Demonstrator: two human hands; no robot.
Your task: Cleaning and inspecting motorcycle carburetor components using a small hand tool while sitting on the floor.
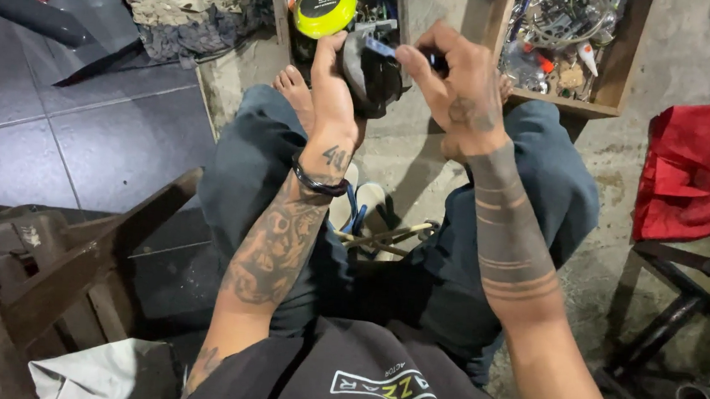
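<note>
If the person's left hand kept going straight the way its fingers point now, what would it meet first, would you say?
The left hand points up and away from the body. First in that line is probably the yellow-green round tin, just beyond the fingertips in the wooden box, though depth is hard to judge.

Dark floor tiles [84, 139] meet stained concrete [699, 49]; wooden chair [50, 278] left.

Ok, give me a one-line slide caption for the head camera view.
Seated person's left hand steadies a dark shoe while the right hand works a small tool on it.
</note>
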